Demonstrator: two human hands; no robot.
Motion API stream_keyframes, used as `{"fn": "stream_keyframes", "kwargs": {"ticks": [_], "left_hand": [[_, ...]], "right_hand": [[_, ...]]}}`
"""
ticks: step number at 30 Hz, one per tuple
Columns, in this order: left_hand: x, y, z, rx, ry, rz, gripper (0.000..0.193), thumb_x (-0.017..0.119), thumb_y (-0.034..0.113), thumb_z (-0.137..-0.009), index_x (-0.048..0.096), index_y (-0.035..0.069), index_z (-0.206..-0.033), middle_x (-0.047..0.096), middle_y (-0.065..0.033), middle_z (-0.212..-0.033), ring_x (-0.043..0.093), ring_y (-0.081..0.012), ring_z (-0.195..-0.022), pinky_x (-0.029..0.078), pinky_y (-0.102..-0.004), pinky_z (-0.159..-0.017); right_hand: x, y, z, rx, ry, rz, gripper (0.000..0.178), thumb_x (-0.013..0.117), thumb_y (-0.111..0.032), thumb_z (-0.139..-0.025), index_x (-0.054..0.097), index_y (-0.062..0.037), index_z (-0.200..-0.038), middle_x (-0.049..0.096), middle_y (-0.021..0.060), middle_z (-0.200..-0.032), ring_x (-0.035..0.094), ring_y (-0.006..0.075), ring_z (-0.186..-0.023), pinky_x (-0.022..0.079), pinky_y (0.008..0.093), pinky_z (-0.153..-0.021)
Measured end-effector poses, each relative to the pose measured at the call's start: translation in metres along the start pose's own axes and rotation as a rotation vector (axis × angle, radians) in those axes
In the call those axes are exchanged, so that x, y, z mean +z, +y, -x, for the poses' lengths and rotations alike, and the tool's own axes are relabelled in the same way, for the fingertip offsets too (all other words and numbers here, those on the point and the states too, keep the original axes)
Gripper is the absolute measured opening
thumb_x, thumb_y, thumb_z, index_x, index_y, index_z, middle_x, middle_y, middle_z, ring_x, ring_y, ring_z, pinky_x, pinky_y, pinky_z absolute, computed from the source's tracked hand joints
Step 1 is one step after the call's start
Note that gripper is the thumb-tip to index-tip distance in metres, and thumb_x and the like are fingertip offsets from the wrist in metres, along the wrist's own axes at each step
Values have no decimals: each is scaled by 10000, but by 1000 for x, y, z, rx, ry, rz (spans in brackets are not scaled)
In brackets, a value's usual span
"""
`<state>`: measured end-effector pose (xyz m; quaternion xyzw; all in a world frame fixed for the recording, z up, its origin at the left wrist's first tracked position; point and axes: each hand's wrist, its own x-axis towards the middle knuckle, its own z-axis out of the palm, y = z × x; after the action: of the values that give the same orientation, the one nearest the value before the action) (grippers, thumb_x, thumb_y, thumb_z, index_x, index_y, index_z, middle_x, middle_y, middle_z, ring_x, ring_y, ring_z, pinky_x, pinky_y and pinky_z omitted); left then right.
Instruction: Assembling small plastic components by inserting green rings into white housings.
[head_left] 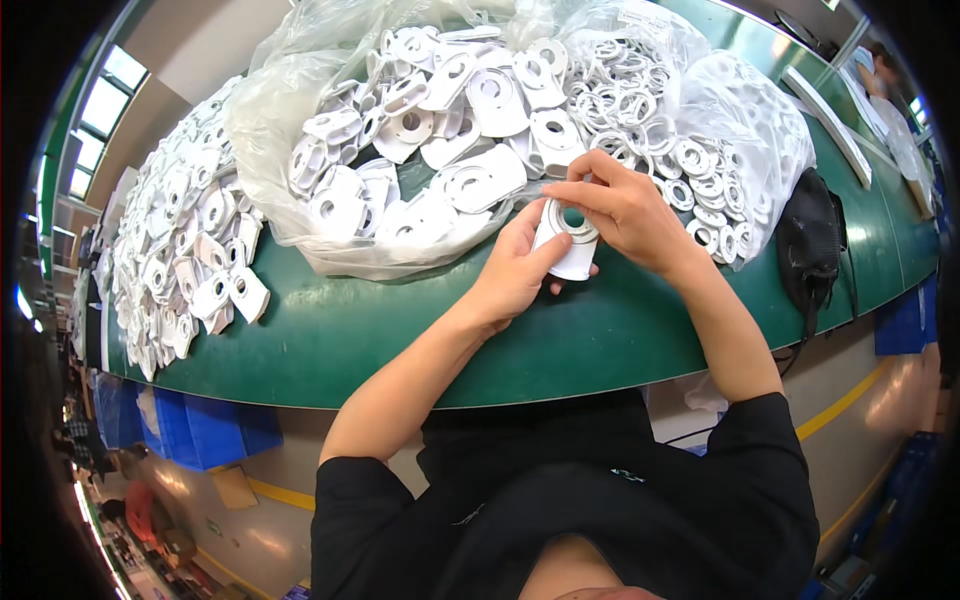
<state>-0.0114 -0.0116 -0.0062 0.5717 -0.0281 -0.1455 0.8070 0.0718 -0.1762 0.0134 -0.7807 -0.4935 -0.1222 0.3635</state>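
Observation:
Between my two hands is a white plastic part (574, 262) with a flat lower end and a round hole near its top. My left hand (519, 262) is closed on its left side, the thumb lying across the front. The fingers of my right hand (625, 210) are bent and pressed at the upper rim, on a white ring (583, 236) around the hole. Whether the ring is separate from the part, I cannot tell. Just beyond my hands, an opened clear plastic bag (300, 235) holds several similar white parts (495, 95).
Loose white rings (705, 185) spill from another clear bag (790, 140) at the right. A large heap of white parts (175, 240) covers the left end of the green table (400, 335). A black bag (810, 240) lies at the right edge. Blue bins (205, 430) stand below the table.

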Motion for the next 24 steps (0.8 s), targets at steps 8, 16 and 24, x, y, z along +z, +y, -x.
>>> {"fn": "stream_keyframes", "kwargs": {"ticks": [8, 16, 24], "left_hand": [[2, 0, -1, 90, 28, -103, 363, 471, 116, -935, 408, 21, -1279, 647, -91, -1037, 669, -132, -795, 459, -187, -556], [-1, -6, -1, 176, 26, -285, 285, 491, 140, -937, 476, 18, -1193, 608, -81, -887, 603, -123, -758, 476, -285, -658], [-8, -1, -1, 191, 217, -675, 340, 417, 250, -995, 592, 12, -826, 549, -71, -637, 484, -131, -564, 400, -298, -557]], "right_hand": [[-6, 11, 0, 435, -47, -392, 167, 606, -118, -902, 683, -14, -1007, 592, 10, -852, 549, 75, -735, 423, 210, -650], [-10, 8, -2, 502, -173, -683, 139, 575, -107, -915, 633, 17, -940, 594, -4, -778, 515, 53, -728, 417, 208, -652], [3, 2, 3, 299, -139, -335, 140, 569, -116, -907, 554, 5, -840, 531, 32, -709, 451, 87, -632, 375, 242, -575]]}}
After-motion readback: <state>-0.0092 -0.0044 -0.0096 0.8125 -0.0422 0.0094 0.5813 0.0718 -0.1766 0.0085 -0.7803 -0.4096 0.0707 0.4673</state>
